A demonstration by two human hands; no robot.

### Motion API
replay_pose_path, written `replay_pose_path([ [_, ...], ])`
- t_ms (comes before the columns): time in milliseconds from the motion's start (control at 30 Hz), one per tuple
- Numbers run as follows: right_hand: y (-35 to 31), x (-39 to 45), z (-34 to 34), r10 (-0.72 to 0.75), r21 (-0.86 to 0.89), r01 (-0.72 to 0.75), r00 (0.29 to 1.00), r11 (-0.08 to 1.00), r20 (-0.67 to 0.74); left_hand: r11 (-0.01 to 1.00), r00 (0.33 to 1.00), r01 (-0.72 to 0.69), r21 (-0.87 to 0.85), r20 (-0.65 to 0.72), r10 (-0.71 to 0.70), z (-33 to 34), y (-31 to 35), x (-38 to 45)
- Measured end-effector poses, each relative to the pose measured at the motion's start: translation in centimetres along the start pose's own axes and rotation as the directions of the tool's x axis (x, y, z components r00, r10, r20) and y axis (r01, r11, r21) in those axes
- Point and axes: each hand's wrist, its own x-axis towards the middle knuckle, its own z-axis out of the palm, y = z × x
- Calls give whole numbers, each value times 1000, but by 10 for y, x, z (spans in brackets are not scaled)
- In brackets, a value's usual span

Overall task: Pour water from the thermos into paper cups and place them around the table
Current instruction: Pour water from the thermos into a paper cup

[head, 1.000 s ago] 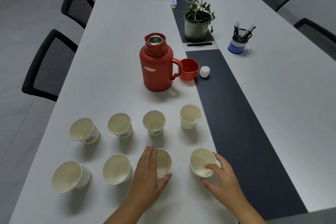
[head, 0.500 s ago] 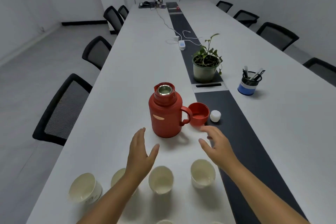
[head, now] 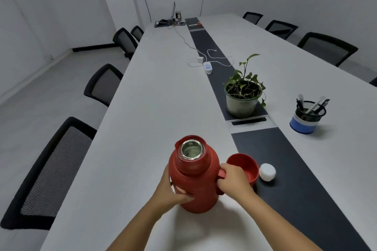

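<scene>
Both hands have left the cups: my right hand [head: 232, 181] curls fingers round the handle, my left hand [head: 173, 191] grips the open thermos [head: 193, 177]; pouring comes next

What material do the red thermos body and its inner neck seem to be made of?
The thermos body looks like matte red plastic: even colour, soft dull sheen, moulded handle under the right hand. The inner neck looks like polished metal, probably steel, since its rim is silvery and reflective. The left hand covers part of the wall.
</scene>
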Motion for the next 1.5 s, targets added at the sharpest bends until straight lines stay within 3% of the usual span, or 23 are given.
replay_pose_path([
  [133, -3, -8, 8, -20, 135, 33, 995, 990, -98, 998, 998, -56, -22, 22, 57, -3, 1, 3],
  [367, -31, -44, -12, -101, 331, 149, 983, 932, -156, 987, 984, -163, -2, -79, 162, -22, 28, -39],
  [600, -96, -119, -82, -321, 323, 404, 904, 855, -282, 955, 948, -281, -89, -178, 263, -24, 94, -121],
  [900, -107, -242, -148, -389, 314, 465, 879, 828, -276, 905, 890, -405, -126, -279, 360, 27, 121, -236],
  [1167, -64, -346, -165, -375, 343, 449, 889, 825, -261, 894, 921, -389, -221, -124, 370, 83, 103, -300],
  [1267, -52, -386, -164, -322, 337, 394, 913, 855, -251, 903, 938, -341, -263, -36, 344, 100, 89, -321],
  [1500, -23, -458, -150, -155, 179, 236, 913, 955, -376, 917, 966, -138, -374, 153, 208, 146, 43, -364],
])
